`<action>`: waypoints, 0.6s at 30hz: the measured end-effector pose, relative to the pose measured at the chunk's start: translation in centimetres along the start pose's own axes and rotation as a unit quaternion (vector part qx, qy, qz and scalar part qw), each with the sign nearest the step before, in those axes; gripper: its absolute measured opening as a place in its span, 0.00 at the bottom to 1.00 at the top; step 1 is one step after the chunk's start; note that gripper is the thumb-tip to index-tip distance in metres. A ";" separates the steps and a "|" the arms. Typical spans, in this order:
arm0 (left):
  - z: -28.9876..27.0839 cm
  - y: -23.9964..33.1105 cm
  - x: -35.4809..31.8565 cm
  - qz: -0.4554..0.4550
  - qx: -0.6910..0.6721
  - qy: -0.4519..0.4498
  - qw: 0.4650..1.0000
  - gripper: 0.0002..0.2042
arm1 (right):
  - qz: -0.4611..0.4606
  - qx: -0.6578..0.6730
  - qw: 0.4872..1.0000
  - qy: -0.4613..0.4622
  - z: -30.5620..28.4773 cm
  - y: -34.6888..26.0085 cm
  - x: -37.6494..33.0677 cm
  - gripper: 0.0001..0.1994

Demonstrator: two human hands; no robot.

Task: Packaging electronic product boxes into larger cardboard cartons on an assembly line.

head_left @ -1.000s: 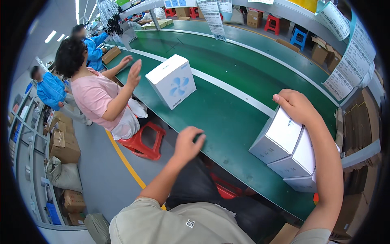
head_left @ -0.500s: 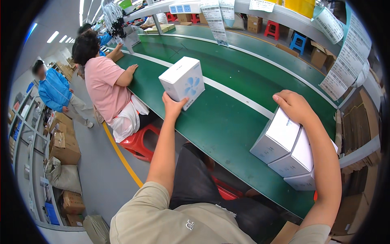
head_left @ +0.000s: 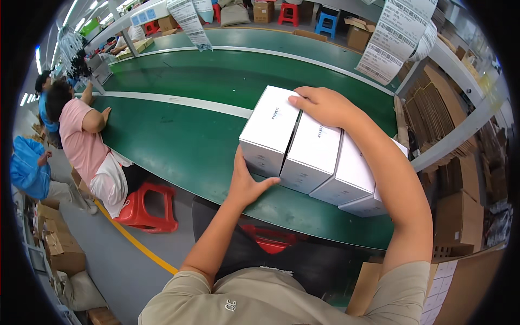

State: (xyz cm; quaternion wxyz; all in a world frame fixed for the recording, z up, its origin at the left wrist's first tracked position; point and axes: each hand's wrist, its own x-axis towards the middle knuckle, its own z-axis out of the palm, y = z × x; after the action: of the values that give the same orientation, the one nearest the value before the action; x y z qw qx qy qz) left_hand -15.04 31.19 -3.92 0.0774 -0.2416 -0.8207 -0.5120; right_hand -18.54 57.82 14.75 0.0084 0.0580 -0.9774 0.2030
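My left hand (head_left: 246, 184) has just pulled the loose white box (head_left: 269, 131) off the green belt (head_left: 184, 146) against the row of boxes (head_left: 330, 162); my right hand (head_left: 325, 105) lies flat on top, nothing clasped.

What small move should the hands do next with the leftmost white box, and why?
Probably press the leftmost white box rightward with the left hand to close the row: a dark gap shows beside its neighbour, and the right hand rests across both tops.
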 end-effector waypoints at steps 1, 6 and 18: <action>0.3 0.1 0.1 0.002 0.000 -0.003 1.000 0.59 | 0.003 0.001 1.000 0.001 -0.3 0.2 -0.2 0.31; 0.5 -0.2 -0.1 -0.029 -0.019 -0.047 0.998 0.64 | 0.009 0.003 1.000 -0.014 -0.7 -0.5 -0.3 0.29; 0.1 0.4 -0.1 -0.007 0.038 -0.011 0.999 0.66 | -0.031 0.011 0.999 0.015 -0.2 0.1 0.1 0.25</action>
State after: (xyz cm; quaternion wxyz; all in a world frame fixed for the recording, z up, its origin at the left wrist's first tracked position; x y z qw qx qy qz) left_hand -14.77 31.39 -3.69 0.0738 -0.2386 -0.8421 -0.4780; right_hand -18.62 57.99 14.88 0.0291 0.0848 -0.9726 0.2143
